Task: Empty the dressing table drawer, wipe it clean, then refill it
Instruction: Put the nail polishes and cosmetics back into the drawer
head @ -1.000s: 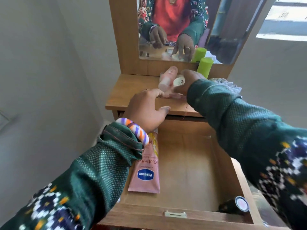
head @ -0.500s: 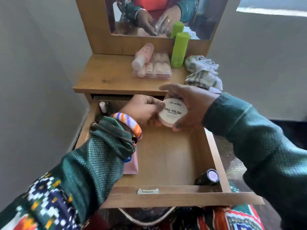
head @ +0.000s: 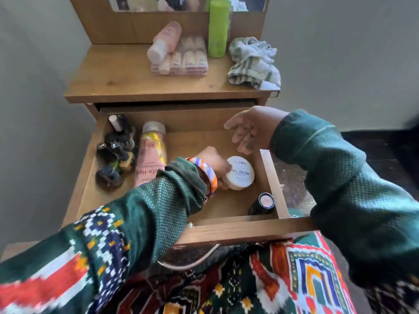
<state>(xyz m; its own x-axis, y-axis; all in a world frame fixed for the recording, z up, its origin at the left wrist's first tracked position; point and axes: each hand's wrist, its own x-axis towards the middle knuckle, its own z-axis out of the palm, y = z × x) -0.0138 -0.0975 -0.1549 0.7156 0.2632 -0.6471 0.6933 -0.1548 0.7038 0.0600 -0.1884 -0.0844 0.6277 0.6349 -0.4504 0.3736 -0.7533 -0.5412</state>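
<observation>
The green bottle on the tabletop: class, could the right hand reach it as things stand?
Probably yes. The right hand hangs open and holds nothing, above the drawer, and nothing stands between it and the green bottle; the cloth lies to one side.

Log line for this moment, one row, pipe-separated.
phase: refilling drawer | left hand: grips nail polish jar in drawer | right hand: open above | tabletop: green bottle, cloth

Person is wearing dark green textured-knit sleeves, left sleeve [head: 158, 200] at 8 o'clock, right sleeve [head: 340, 177] at 3 o'clock. Upper left sleeve is showing a white, navy, orange and red pattern. An orange, purple and white striped bangle [head: 207, 175] is circling the left wrist. Patterned multicolour garment [head: 283, 279] is covering the lap at 6 o'clock.
</observation>
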